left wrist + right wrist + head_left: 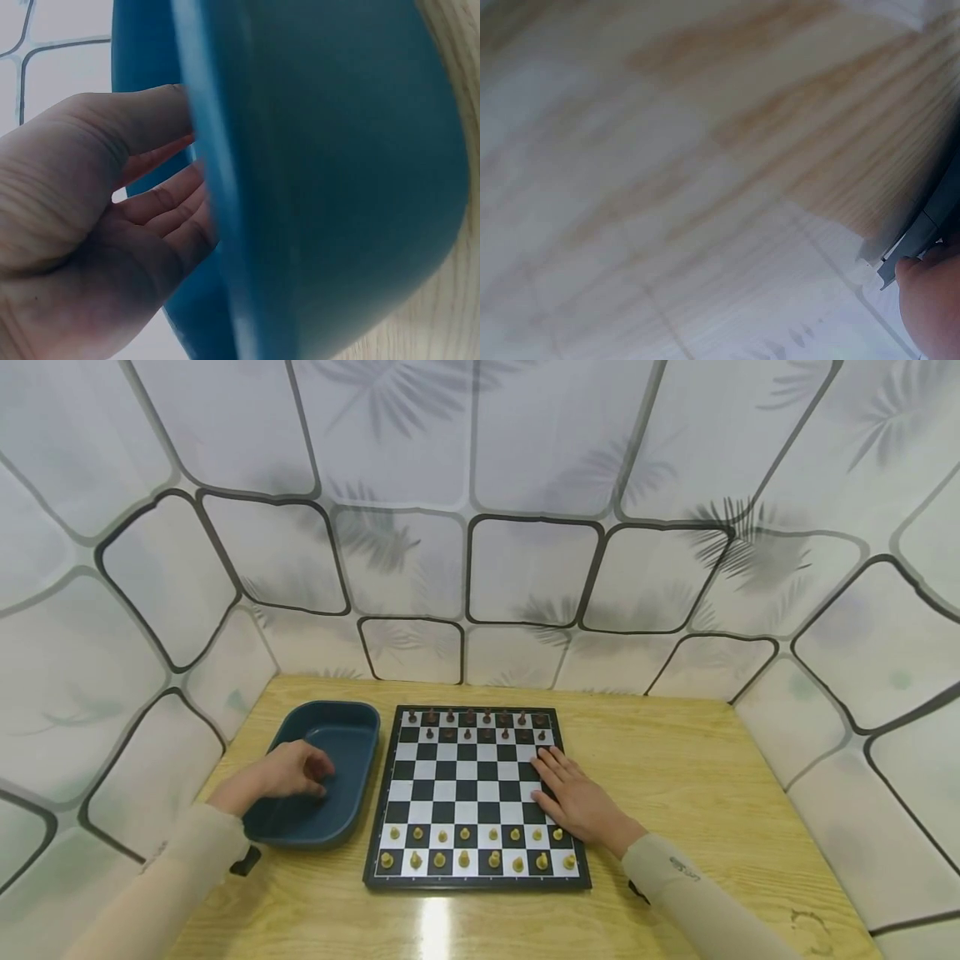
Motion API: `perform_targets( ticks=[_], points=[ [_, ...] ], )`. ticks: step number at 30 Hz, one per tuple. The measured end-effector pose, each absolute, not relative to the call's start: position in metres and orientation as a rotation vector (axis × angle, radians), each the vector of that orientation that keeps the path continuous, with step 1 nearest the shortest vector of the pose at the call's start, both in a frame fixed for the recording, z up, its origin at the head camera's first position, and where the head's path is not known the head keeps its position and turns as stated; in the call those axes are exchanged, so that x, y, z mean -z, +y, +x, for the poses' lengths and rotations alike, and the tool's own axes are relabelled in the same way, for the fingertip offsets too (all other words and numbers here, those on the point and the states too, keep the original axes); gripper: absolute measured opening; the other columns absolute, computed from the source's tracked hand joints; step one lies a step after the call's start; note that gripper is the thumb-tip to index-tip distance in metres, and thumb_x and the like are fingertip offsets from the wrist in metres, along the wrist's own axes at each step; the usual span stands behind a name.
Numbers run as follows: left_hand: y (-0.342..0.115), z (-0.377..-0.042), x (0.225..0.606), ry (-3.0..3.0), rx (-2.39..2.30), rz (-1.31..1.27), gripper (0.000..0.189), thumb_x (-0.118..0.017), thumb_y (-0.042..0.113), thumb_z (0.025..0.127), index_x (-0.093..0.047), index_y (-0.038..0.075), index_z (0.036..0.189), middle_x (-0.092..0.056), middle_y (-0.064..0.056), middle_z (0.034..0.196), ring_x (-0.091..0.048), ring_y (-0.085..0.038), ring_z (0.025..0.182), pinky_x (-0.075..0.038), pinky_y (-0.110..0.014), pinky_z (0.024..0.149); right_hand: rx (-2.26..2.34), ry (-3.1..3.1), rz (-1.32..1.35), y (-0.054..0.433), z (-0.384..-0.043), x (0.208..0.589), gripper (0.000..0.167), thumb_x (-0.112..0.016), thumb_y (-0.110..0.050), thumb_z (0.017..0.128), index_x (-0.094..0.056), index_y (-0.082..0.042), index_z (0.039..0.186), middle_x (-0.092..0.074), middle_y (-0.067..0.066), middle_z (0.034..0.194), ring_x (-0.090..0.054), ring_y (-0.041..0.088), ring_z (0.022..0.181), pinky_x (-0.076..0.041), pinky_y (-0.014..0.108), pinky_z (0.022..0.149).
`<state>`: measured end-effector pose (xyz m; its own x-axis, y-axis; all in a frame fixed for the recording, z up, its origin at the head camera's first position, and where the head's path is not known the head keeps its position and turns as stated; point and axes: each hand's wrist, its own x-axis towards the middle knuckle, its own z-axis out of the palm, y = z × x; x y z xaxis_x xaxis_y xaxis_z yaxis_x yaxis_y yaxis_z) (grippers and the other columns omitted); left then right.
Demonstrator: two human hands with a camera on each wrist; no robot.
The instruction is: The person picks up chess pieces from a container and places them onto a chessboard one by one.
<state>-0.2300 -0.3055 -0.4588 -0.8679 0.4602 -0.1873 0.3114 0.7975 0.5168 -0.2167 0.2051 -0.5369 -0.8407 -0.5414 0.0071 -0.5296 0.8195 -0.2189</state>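
My left hand [294, 770] reaches over the near-left wall of a dark blue plastic bin [352, 714]. Its fingers [161, 196] hang loosely curved inside, thumb and fingers apart, with the fingertips hidden behind the rim in the left wrist view. No object shows between them. My right hand [581, 797] lies on the right edge of a black-and-white chessboard [467, 768], fingers extended across the squares. Gold chess pieces [464, 857] stand in two rows at the near side. Dark red chess pieces [487, 717] stand in two rows at the far side; the second row's leftmost square holds no piece.
Bin and board stand side by side on a light wooden table [675, 760]. Patterned white curtains [532, 568] enclose the table's back and sides. Blurred wood grain [705, 150] and part of the right hand [934, 307] show in the right wrist view.
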Motion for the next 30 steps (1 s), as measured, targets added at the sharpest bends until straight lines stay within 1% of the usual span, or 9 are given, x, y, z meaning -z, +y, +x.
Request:
perform_targets(
  ticks=[8, 12, 15, 18, 23, 27, 30],
  points=[
    [-0.308, -0.23, 0.463, 2.679, -0.672, 0.541, 0.02, -0.089, 0.015, 0.083, -0.078, 0.006, 0.097, -0.075, -0.002, 0.087, -0.066, -0.012, 0.08, -0.055, -0.033, 0.072, 0.341, 2.945, -0.867, 0.204, -0.216, 0.536, 0.068, -0.044, -0.047, 0.112, -0.033, -0.005, 0.165, -0.029, 0.017, 0.173, -0.02, 0.037, 0.163, -0.026, 0.053, 0.13],
    [-0.31, -0.227, 0.465, 2.626, -0.731, 0.486, 0.016, -0.085, 0.015, 0.088, -0.077, 0.004, 0.097, -0.077, -0.002, 0.086, -0.068, -0.011, 0.073, -0.056, -0.031, 0.066, 0.338, 2.947, -0.86, 0.204, -0.216, 0.535, 0.069, -0.043, -0.048, 0.112, -0.033, -0.005, 0.165, -0.029, 0.017, 0.173, -0.02, 0.037, 0.163, -0.026, 0.053, 0.13],
    [-0.31, -0.225, 0.467, 2.572, -0.808, 0.431, 0.012, -0.08, 0.012, 0.092, -0.077, 0.002, 0.097, -0.078, -0.004, 0.085, -0.071, -0.014, 0.066, -0.058, -0.031, 0.062, 0.338, 2.948, -0.856, 0.204, -0.215, 0.535, 0.069, -0.043, -0.048, 0.112, -0.034, -0.005, 0.165, -0.029, 0.017, 0.173, -0.02, 0.037, 0.163, -0.026, 0.053, 0.13],
    [-0.309, -0.223, 0.47, 2.552, -0.854, 0.405, 0.007, -0.077, 0.008, 0.093, -0.077, 0.002, 0.095, -0.077, -0.004, 0.084, -0.072, -0.015, 0.064, -0.06, -0.031, 0.061, 0.34, 2.946, -0.852, 0.204, -0.215, 0.535, 0.069, -0.043, -0.048, 0.112, -0.034, -0.005, 0.164, -0.029, 0.016, 0.173, -0.02, 0.037, 0.163, -0.026, 0.053, 0.13],
    [-0.306, -0.222, 0.471, 2.578, -0.862, 0.404, 0.004, -0.076, 0.005, 0.091, -0.077, 0.002, 0.09, -0.077, -0.003, 0.08, -0.072, -0.015, 0.063, -0.06, -0.03, 0.06, 0.326, 2.942, -0.85, 0.204, -0.216, 0.535, 0.068, -0.042, -0.048, 0.112, -0.033, -0.006, 0.165, -0.029, 0.016, 0.173, -0.02, 0.036, 0.163, -0.026, 0.053, 0.13],
    [-0.305, -0.222, 0.471, 2.596, -0.836, 0.409, 0.003, -0.077, 0.003, 0.087, -0.077, 0.002, 0.088, -0.075, -0.004, 0.075, -0.071, -0.014, 0.062, -0.059, -0.03, 0.06, 0.306, 2.946, -0.843, 0.204, -0.216, 0.535, 0.068, -0.042, -0.049, 0.112, -0.033, -0.006, 0.165, -0.029, 0.015, 0.173, -0.02, 0.035, 0.163, -0.026, 0.052, 0.13],
    [-0.306, -0.222, 0.472, 2.61, -0.802, 0.419, 0.007, -0.078, 0.0, 0.083, -0.077, 0.003, 0.089, -0.075, -0.002, 0.075, -0.068, -0.012, 0.062, -0.057, -0.029, 0.06, 0.309, 2.945, -0.844, 0.204, -0.216, 0.535, 0.069, -0.042, -0.049, 0.112, -0.033, -0.006, 0.165, -0.029, 0.016, 0.173, -0.02, 0.036, 0.163, -0.026, 0.052, 0.13]
  ],
)
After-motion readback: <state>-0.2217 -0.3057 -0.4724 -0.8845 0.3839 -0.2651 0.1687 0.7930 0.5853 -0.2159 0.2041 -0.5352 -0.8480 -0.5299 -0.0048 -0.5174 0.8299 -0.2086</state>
